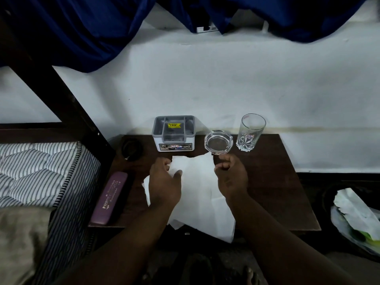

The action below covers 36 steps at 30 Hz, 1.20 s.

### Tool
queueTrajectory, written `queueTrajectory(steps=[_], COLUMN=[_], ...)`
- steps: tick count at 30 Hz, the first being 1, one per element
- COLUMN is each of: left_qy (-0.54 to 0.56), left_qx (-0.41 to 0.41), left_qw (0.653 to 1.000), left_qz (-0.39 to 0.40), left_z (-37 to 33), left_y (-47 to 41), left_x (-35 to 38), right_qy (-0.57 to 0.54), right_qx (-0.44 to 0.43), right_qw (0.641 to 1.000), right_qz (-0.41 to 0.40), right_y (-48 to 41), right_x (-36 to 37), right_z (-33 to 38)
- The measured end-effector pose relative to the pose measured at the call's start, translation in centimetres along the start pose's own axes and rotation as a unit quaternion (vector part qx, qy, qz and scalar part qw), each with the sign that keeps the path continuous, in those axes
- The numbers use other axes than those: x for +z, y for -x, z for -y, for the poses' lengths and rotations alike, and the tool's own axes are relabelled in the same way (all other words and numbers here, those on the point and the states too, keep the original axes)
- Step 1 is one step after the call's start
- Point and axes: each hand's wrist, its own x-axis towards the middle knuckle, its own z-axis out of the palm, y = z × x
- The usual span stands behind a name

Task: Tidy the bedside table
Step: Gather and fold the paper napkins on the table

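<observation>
Dark wood bedside table (277,182) stands against a white wall. The left hand (164,182) and right hand (230,177) grip with curled fingers the far edge of the white paper (197,182) at its middle. The organizer box (173,132), ashtray (218,141) and glass (249,132) look already lined up behind; the paper and purple case (110,199) seem not yet handled.

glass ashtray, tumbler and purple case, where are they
glass ashtray (218,143), head view, centre of its bowl
tumbler (251,128), head view, middle of its wall
purple case (110,197), head view, middle of its lid
</observation>
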Motion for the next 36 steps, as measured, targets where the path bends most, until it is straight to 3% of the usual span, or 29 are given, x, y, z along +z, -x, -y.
queueTrajectory(steps=[9, 16, 20, 23, 26, 29, 31, 33, 36], left_qy=[-0.010, 0.023, 0.144, 0.233, 0.267, 0.206, 0.091, -0.001, 0.006], left_qx=[0.026, -0.016, -0.019, -0.101, -0.156, -0.121, -0.071, -0.095, -0.164], left_qw=[1.000, 1.000, 0.989, 0.967, 0.951, 0.971, 0.991, 0.992, 0.986], left_qz=[-0.014, 0.011, 0.021, 0.011, -0.009, -0.024, -0.064, -0.077, -0.010], left_z=[0.7, 0.5, -0.7, -1.4, -1.8, -2.0, -1.8, -1.9, -1.5], left_y=[0.3, 0.9, 1.2, 1.0, 0.8, 1.1, 1.0, 0.7, 0.1], left_x=[-0.6, -0.6, -0.3, 0.7, 1.8, 2.3, 2.5, 2.1, 1.6], right_qy=[0.031, 0.068, 0.029, -0.004, -0.009, 0.021, 0.045, 0.068, 0.131], right_qx=[-0.005, -0.055, -0.053, -0.029, -0.037, -0.056, -0.061, -0.059, -0.081], right_qw=[0.999, 0.996, 0.997, 0.995, 0.994, 0.995, 0.994, 0.992, 0.983], right_qz=[-0.016, -0.017, 0.037, 0.096, 0.100, 0.079, 0.079, 0.092, 0.100], right_y=[0.3, 1.2, 1.2, 1.2, 0.7, 0.0, -0.6, -1.0, -1.1], right_x=[0.0, -0.5, -0.4, -0.3, 0.0, 0.0, 0.1, 0.3, 0.6], right_z=[0.1, 0.2, 0.2, 0.3, -0.3, -0.3, -0.4, -0.7, -1.1])
